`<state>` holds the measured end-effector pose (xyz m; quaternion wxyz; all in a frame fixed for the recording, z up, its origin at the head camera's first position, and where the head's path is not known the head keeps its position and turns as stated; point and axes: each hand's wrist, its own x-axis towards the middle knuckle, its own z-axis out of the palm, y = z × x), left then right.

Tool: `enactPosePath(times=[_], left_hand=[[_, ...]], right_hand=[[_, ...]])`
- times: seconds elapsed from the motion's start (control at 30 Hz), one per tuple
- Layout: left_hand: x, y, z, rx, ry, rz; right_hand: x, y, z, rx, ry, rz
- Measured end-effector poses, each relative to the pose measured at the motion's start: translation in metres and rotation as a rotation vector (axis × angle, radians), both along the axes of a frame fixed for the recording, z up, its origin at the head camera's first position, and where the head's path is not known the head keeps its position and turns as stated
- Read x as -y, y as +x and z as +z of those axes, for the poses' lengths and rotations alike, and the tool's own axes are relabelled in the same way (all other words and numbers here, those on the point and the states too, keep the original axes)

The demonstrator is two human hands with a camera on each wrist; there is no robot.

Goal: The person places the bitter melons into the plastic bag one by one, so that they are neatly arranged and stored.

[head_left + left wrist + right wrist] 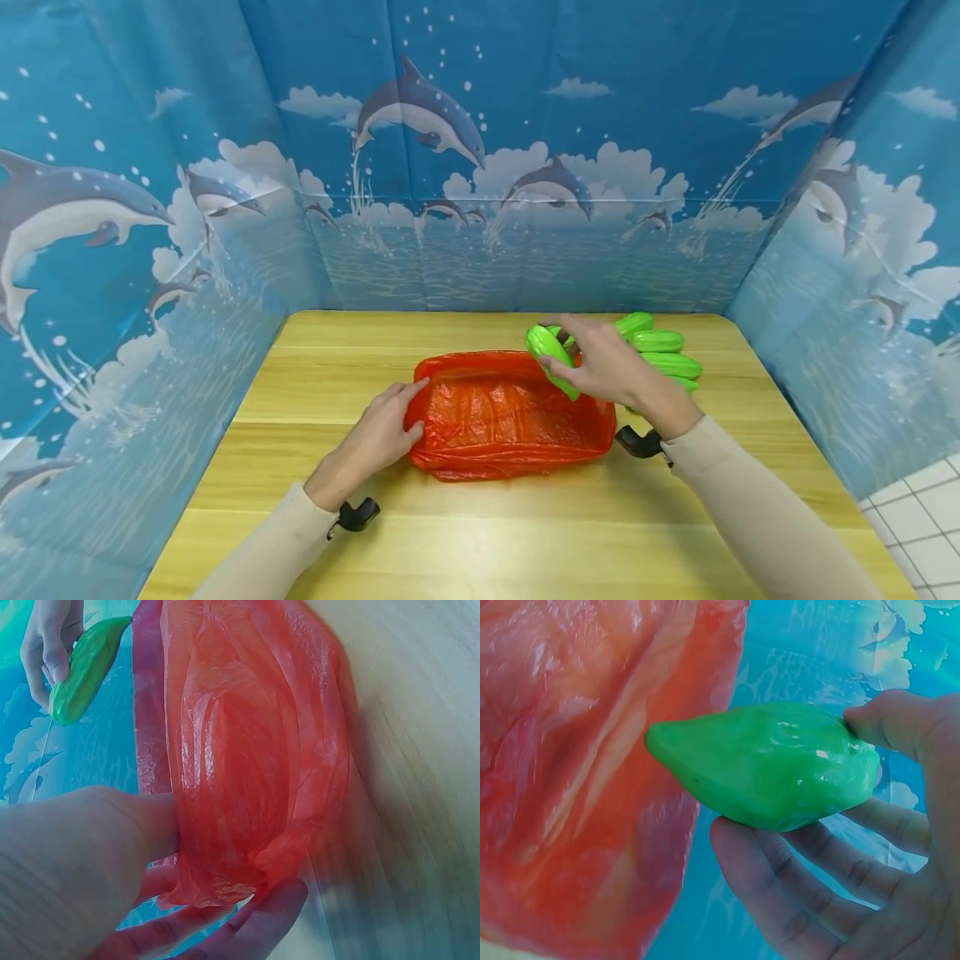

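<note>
I have the right hand [603,362] pinching a green gourd [765,765] above the right end of the red bag [487,408]; the left hand [375,433] grips the opposite end, probably to hold the mouth wide. Other gourds [671,364] lie on the desk [487,533], handily right.

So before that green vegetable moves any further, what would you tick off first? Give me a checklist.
1. Green vegetable held between the right hand's thumb and fingers: ok.
2. Left hand steadying the red bag: ok, it holds the left end.
3. Bag's mouth open: ok, spread wide.
4. Held vegetable fully over the opening: cannot tell; from the head camera it overlaps the far edge.
5. Other vegetables outside the bag: ok, those visible lie to its right.
6. Grip firm enough: cannot tell from pictures.
</note>
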<state>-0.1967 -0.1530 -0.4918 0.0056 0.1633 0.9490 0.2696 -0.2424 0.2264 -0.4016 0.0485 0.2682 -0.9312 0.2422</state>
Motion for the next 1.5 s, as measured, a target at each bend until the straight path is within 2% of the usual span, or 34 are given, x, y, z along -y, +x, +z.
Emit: enactPosePath(times=[0.33, 0.67, 0.97, 1.5], left_hand=[[-0.002, -0.001, -0.001, -0.003, 0.001, -0.006], [-0.004, -0.004, 0.000, -0.028, 0.003, -0.026], [-0.005, -0.003, -0.005, -0.006, 0.006, -0.021], [-0.005, -0.003, -0.008, 0.018, 0.023, -0.037]], right_hand=[[0.017, -0.006, -0.013, 0.032, -0.033, -0.026], [0.029, -0.010, -0.018, 0.072, -0.046, -0.026], [0.039, -0.016, -0.030, 0.134, -0.070, -0.028], [0.062, -0.018, -0.039, 0.235, -0.089, 0.011]])
